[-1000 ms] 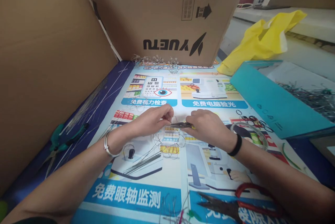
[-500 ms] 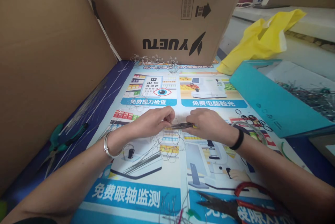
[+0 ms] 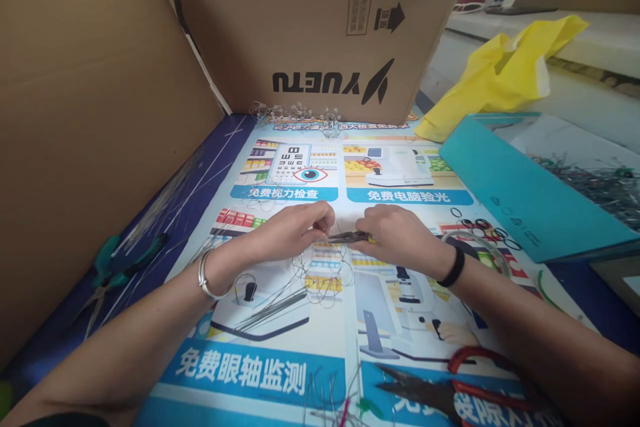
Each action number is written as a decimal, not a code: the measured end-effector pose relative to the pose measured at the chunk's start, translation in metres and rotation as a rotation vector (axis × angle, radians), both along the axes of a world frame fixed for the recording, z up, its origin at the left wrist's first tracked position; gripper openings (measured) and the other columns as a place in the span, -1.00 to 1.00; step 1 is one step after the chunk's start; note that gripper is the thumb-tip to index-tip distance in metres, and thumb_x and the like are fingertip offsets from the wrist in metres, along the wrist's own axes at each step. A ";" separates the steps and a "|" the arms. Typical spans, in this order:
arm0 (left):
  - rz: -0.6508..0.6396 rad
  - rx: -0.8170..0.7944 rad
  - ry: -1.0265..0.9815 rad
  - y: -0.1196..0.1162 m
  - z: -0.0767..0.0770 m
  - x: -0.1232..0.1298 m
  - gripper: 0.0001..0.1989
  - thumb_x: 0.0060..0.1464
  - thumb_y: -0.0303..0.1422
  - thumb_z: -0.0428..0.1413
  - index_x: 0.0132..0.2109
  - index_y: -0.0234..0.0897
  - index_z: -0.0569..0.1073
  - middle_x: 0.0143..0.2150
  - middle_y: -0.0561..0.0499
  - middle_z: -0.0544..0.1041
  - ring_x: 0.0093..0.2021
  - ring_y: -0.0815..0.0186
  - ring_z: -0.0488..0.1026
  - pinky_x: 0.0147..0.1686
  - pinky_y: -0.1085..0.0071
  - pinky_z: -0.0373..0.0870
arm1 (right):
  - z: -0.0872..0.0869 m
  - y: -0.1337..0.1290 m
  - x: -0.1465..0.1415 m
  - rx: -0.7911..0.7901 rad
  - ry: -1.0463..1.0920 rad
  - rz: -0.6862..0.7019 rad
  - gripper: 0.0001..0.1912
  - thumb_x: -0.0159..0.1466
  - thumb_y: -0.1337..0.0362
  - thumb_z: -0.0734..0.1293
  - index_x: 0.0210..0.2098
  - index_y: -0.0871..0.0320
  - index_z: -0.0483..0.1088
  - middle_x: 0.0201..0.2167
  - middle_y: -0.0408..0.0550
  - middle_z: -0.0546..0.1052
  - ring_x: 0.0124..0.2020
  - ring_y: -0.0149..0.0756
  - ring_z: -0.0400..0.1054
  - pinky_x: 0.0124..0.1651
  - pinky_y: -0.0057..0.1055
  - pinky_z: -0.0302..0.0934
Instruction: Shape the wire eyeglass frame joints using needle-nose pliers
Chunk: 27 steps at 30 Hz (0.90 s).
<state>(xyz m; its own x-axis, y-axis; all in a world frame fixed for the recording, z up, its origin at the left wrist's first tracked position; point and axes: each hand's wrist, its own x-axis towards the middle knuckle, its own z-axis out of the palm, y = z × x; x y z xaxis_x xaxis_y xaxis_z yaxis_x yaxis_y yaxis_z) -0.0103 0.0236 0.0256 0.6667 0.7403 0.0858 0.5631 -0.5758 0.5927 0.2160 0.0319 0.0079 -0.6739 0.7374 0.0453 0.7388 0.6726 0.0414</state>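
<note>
My right hand [image 3: 397, 232] is closed around a pair of pliers [image 3: 349, 238], whose dark jaws point left toward my other hand. Thumb and fingers pinched, my left hand [image 3: 295, 230] holds thin wire [image 3: 327, 235] at the tip of the jaws; most of it is hidden by the fingers. Below the hands lie several loops of thin wire [image 3: 320, 280] on the printed sheet. A bundle of straight wires [image 3: 273, 312] rests to their left.
Red-handled scissors [image 3: 425, 390] lie at the front right, teal-handled pliers [image 3: 113, 274] at the left. A turquoise box [image 3: 530, 194] with wire pieces stands right, near a yellow bag [image 3: 500, 74]. Cardboard walls [image 3: 310, 20] rise behind and left. Black rings [image 3: 483, 224] lie beside the box.
Hardly anything differs. Both hands stay together at the plier tips, and the wire loops under them have shifted slightly.
</note>
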 end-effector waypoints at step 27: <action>-0.014 0.112 0.089 -0.005 0.000 0.006 -0.88 0.04 -0.56 -0.06 -0.31 -0.26 0.28 -0.36 0.08 0.42 -0.36 0.40 0.33 -0.40 0.44 0.18 | -0.008 0.001 -0.002 -0.075 -0.009 0.018 -0.61 0.25 -0.03 0.15 -0.37 0.11 0.43 -0.43 -0.09 0.49 -0.40 -0.33 0.34 -0.48 -0.43 -0.22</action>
<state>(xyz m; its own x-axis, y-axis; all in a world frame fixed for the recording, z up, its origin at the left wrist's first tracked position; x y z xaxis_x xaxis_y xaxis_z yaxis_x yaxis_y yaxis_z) -0.0048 0.0187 0.0256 0.6859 0.7197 0.1079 0.6017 -0.6442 0.4722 0.2138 0.0328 -0.0004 -0.6871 0.7264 -0.0162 0.7265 0.6871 -0.0027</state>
